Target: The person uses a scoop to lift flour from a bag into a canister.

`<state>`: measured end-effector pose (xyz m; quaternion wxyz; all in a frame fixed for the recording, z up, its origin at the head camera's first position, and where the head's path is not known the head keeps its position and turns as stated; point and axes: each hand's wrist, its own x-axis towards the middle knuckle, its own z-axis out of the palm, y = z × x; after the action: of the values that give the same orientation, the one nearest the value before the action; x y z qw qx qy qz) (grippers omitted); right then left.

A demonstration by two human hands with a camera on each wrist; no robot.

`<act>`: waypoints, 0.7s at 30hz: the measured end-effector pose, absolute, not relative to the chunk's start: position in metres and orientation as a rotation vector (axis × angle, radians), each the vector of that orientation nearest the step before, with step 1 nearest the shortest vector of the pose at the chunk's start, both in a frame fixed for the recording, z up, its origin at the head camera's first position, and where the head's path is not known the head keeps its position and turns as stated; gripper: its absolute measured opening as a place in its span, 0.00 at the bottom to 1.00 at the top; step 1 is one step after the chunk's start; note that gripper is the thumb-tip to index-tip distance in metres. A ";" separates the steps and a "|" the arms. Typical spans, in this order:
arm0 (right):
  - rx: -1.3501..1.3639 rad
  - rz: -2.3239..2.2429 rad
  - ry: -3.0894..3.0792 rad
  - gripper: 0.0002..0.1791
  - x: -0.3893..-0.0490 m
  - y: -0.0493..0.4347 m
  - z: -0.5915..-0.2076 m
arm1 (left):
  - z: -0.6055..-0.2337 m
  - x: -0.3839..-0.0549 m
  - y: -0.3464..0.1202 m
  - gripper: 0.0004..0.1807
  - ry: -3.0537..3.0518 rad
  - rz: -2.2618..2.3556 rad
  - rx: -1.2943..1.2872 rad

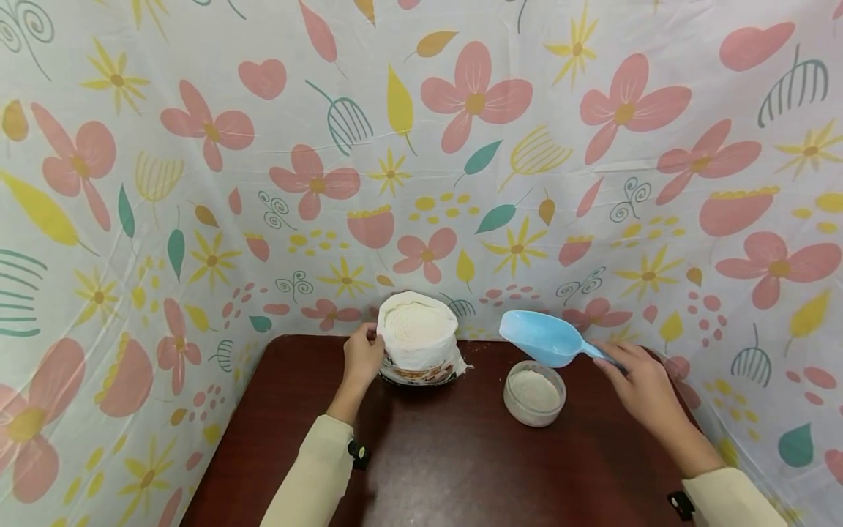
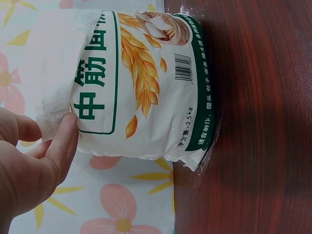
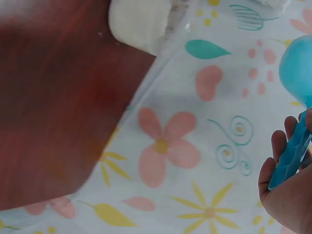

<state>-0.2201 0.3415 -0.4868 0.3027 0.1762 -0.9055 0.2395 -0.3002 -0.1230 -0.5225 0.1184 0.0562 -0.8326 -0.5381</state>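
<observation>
A white bag of flour (image 1: 416, 357) stands upright at the back of the table, its top folded down and flour showing inside. My left hand (image 1: 364, 360) pinches the folded rim on the bag's left side. In the left wrist view, the thumb and fingers of the left hand (image 2: 36, 168) meet at that rim, beside the bag's printed front (image 2: 139, 87). My right hand (image 1: 648, 384) grips the handle of a light blue scoop (image 1: 549, 342), held above and just behind a clear round bowl (image 1: 535, 417). Pale flour lies in the bowl. What the scoop holds is hard to tell.
The dark red-brown table (image 1: 448, 468) runs back to a flower-printed cloth (image 1: 421, 183) that hangs behind and at both sides. A little spilled flour (image 1: 466, 366) lies by the bag's right base. The bowl stands to the right of the bag.
</observation>
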 end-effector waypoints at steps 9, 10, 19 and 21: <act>0.582 0.615 -2.397 0.22 -0.239 0.320 -0.457 | -0.524 -0.299 -0.123 0.15 -2.441 -1.594 0.160; 0.600 0.613 -2.390 0.23 -0.241 0.317 -0.455 | -0.524 -0.299 -0.123 0.15 -2.441 -1.595 0.159; 0.753 0.520 -2.372 0.23 -0.258 0.295 -0.439 | -0.522 -0.299 -0.123 0.15 -2.444 -1.592 0.165; 0.780 0.497 -2.374 0.23 -0.262 0.291 -0.435 | -0.522 -0.299 -0.123 0.15 -2.441 -1.589 0.162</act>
<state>-0.2621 0.2909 -0.4348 0.2926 0.2927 -0.8911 0.1864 -0.2990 -0.1235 -0.5217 0.1121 0.0551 -0.8315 -0.5413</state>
